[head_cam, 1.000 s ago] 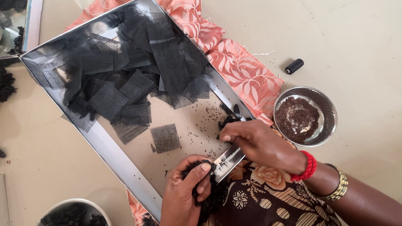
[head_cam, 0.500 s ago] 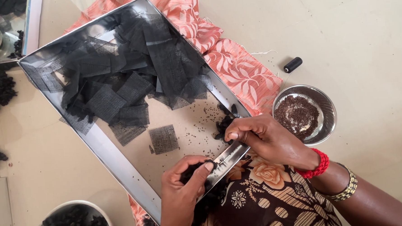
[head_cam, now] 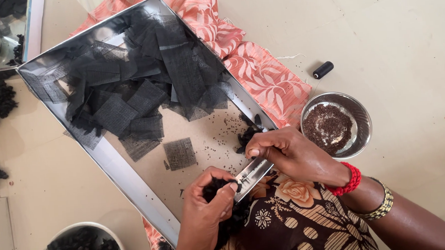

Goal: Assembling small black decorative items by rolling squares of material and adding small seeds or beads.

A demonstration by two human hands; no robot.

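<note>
My left hand (head_cam: 204, 211) sits low in the view, fingers curled inward and pinched shut around a dark clump (head_cam: 216, 186), the thumb pressed against the fingertips. My right hand (head_cam: 290, 154) comes in from the right, forearm angled up from the lower corner, wrist bent, with a red bead bracelet and a gold bangle on it. Its fingers are closed in a grip on a flat metal blade (head_cam: 253, 171), whose tip meets my left fingertips.
</note>
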